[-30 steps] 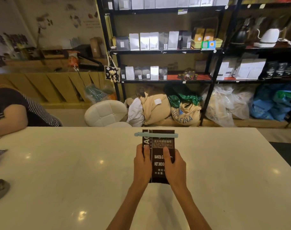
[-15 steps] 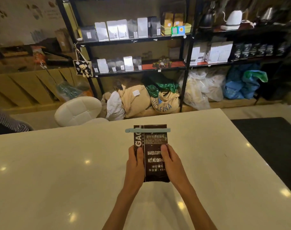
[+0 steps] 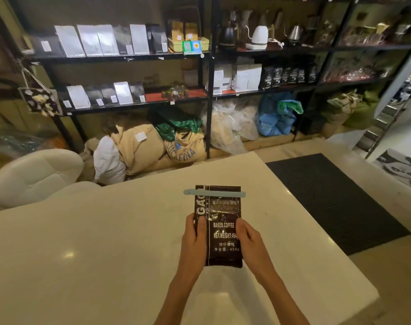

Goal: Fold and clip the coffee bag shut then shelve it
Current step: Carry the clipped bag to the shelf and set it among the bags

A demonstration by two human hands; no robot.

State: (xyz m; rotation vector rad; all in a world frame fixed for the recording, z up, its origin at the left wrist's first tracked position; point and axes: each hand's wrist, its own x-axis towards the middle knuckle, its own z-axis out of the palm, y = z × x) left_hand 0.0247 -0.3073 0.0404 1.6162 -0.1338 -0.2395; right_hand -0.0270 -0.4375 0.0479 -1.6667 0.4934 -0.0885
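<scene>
I hold a dark brown coffee bag (image 3: 223, 233) with white lettering upright above the white table (image 3: 94, 242). A pale blue clip (image 3: 215, 193) runs across its folded top edge. My left hand (image 3: 194, 233) grips the bag's left side and my right hand (image 3: 249, 235) grips its right side, thumbs on the front. Black metal shelves (image 3: 206, 95) with rows of white and dark coffee bags stand beyond the table.
Burlap and plastic sacks (image 3: 152, 146) fill the floor under the shelves. A white padded chair (image 3: 35, 174) stands at the table's far left edge. A black floor mat (image 3: 328, 200) lies to the right of the table. Kettles (image 3: 258, 38) sit on the upper right shelf.
My view has swung to the right, so the seated person at the left is gone and more shelving and the mat show. Both hands keep the same grip on the bag.
</scene>
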